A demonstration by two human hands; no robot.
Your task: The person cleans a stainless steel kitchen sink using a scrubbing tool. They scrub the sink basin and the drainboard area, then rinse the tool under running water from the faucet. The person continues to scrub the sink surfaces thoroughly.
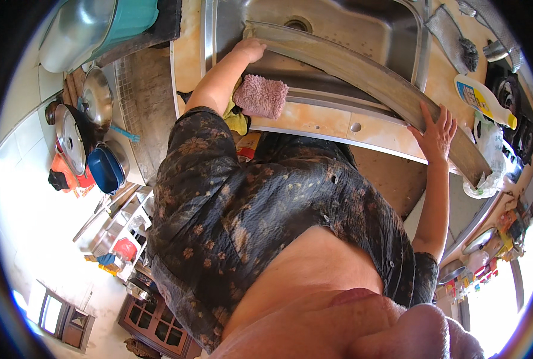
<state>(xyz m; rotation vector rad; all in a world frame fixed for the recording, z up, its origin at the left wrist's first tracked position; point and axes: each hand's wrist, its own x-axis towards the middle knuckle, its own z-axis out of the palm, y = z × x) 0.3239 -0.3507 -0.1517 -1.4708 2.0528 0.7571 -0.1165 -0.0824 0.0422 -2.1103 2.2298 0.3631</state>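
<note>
A long, flat strip or panel (338,63), brownish and soiled, lies slantwise over a stainless steel sink (361,27) and reaches past its right side. My left hand (251,48) grips its left end near the sink's left wall. Spread over the strip's right part, my right hand (437,130) touches it with the fingers apart; whether the thumb clamps the edge is hard to tell. A pink chenille cloth or mitt (262,96) rests on the counter's front edge near my left forearm, with a yellow-green cloth (236,122) under it.
A yellow-capped white bottle (484,101), a plastic bag (486,157) and a mesh cloth with a scouring pad (468,54) are on the counter at right. At left are a teal basin (136,27), pot lids (70,139), a blue container (106,168) and a dish rack (127,233).
</note>
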